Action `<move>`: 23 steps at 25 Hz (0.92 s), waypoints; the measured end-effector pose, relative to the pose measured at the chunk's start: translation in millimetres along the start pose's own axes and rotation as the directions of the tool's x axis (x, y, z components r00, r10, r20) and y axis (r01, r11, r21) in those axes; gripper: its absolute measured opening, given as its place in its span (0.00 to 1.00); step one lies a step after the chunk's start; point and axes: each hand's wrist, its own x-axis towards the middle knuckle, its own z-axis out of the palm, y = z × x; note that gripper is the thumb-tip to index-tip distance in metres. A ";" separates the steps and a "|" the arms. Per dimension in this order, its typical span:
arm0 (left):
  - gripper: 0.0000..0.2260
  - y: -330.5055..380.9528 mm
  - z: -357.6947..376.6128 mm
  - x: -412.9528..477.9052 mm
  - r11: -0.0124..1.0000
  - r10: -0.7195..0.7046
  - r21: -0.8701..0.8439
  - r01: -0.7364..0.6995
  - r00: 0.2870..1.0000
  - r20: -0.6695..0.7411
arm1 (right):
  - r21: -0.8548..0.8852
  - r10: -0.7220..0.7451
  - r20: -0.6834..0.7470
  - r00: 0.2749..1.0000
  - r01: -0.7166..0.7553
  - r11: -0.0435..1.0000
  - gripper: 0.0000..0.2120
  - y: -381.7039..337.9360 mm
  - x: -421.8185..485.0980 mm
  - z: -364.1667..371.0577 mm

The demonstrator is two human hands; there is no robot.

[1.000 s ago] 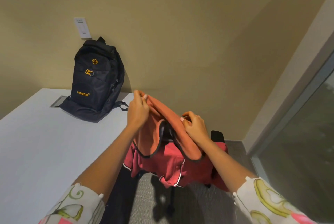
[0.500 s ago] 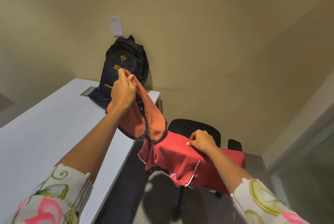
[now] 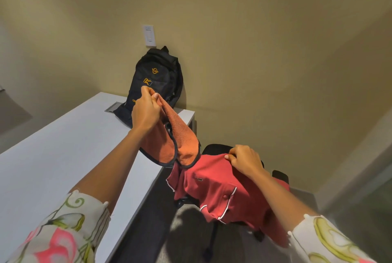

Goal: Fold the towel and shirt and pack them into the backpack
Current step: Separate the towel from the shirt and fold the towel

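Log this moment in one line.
left hand holds orange towel | right hand grips red shirt over chair | backpack on table

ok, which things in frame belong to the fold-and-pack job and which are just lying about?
Job: orange towel, pinched by left hand; red polo shirt, gripped by right hand; black backpack.
Just there: white table, black office chair under the shirt, wall switch, table cable hatch.

Backpack (image 3: pixel 158 84) on table (image 3: pixel 53 152), against wall; towel (image 3: pixel 169 143) before it; shirt (image 3: pixel 218 190) on chair (image 3: pixel 214 148), right of table.
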 end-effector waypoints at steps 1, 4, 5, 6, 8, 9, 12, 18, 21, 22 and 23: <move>0.11 0.4 -2.0 0.9 1.000 -0.004 0.001 0.004 1.000 -0.004 | 0.009 -0.013 -0.010 1.000 0.013 1.000 0.13 0.0 2.3 -4.9; 0.11 1.6 -8.4 0.9 1.000 -0.011 0.004 0.011 1.000 -0.010 | 0.032 -0.087 -0.032 0.996 0.088 0.996 0.13 -4.4 12.9 -19.8; 0.11 2.3 -11.2 -0.1 1.000 -0.009 0.009 0.009 1.000 -0.009 | 0.062 -0.117 -0.042 0.992 0.120 0.991 0.13 -8.1 18.1 -25.9; 0.11 2.8 -14.2 -1.3 1.000 -0.008 0.015 0.008 1.000 -0.010 | 0.101 -0.150 -0.055 0.987 0.155 0.983 0.13 -13.1 23.7 -33.2; 0.11 3.9 -20.9 -3.9 1.000 -0.015 0.027 0.015 1.000 -0.017 | 0.181 -0.210 -0.091 0.974 0.223 0.958 0.12 -25.2 35.7 -51.3; 0.12 4.3 -24.4 -5.5 0.999 -0.025 0.031 0.025 0.999 -0.024 | 0.208 -0.235 -0.114 0.965 0.255 0.944 0.12 -32.2 41.2 -62.0; 0.11 5.1 -37.5 -8.6 0.998 -0.042 0.047 0.044 0.998 -0.052 | 0.268 -0.291 -0.196 0.936 0.337 0.903 0.11 -56.7 54.8 -95.9; 0.09 -7.2 -77.2 -1.5 0.997 -0.053 0.040 0.059 0.989 -0.139 | 0.394 -0.371 -0.330 0.868 0.484 0.781 0.09 -132.1 71.0 -151.9; 0.08 -22.3 -102.0 10.6 0.997 -0.051 0.042 0.060 0.981 -0.187 | 0.432 -0.403 -0.347 0.847 0.526 0.733 0.09 -176.0 79.7 -164.0; 0.08 -28.7 -110.5 15.4 0.996 -0.057 0.051 0.068 0.978 -0.200 | 0.432 -0.416 -0.353 0.838 0.541 0.722 0.09 -190.8 82.8 -166.6; 0.08 -34.9 -119.3 19.6 0.995 -0.061 0.065 0.077 0.975 -0.214 | 0.432 -0.428 -0.362 0.828 0.556 0.710 0.09 -205.2 86.1 -168.6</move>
